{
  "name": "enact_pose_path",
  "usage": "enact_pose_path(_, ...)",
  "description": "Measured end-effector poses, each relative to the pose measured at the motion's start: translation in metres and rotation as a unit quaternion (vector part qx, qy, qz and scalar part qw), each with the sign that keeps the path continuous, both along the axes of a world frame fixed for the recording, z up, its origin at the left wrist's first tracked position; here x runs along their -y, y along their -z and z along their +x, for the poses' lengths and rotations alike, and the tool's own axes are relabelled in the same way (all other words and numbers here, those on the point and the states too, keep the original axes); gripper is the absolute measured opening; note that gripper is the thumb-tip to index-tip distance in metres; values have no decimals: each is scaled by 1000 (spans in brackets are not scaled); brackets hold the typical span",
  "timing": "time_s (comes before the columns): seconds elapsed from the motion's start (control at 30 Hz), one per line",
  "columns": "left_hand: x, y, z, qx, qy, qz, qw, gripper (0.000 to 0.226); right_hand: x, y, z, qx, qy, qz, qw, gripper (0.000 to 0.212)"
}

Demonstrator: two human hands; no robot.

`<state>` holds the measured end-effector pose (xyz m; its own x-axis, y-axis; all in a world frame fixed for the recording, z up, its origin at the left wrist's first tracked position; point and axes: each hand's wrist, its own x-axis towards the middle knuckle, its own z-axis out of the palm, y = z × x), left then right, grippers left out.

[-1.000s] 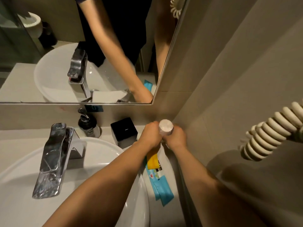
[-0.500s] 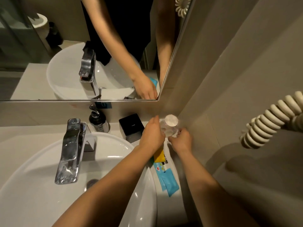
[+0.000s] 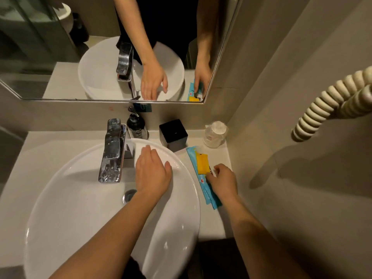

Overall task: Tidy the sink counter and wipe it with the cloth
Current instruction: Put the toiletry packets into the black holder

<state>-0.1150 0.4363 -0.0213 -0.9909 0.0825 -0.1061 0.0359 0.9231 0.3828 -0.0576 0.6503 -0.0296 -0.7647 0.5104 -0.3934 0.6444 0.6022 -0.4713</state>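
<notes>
The blue and yellow packets lie on the counter in the narrow strip between the basin and the side wall, and my right hand is down on their middle, fingertips curled at the lower edge of the yellow one; I cannot tell whether they have pinched it or are only touching. My left hand hovers flat and loose-fingered over the basin beside the tap, holding nothing. At the back corner the small clear bottle with the white cap stands upright against the wall, the black cube box just beside it and the dark pump bottle behind the tap. I see no cloth anywhere in view, so I judge wiping is some way off and I am on the tidying part. The risk as I read it: the packets overlap and look slick, so a lift by the yellow one alone could leave the blue ones behind or slide them off the front edge of the counter, which is close; a sweep toward the corner could also knock the light bottle over. Compared with half a second ago, both hands have let go of the clear bottle, which now stands alone in the corner; the left has pulled back over the basin and the right has dropped to the packets.
</notes>
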Motion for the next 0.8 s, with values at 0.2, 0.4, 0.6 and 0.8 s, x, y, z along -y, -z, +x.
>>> enact_pose_path(0.2,-1,14,-3,10,-29,-19,999,81,-3,5,-5,66,-17,32,997,36)
enact_pose_path(0.4,-2,21,-4,21,-25,-46,998,84,-3,9,-4,113,-29,14,993,45)
enact_pose_path(0.6,-2,23,-5,24,-24,-59,998,84,2,7,6,121,-46,-6,992,47)
enact_pose_path(0.8,-2,23,-6,36,-24,-75,996,84,0,11,14,98,-18,-49,994,35)
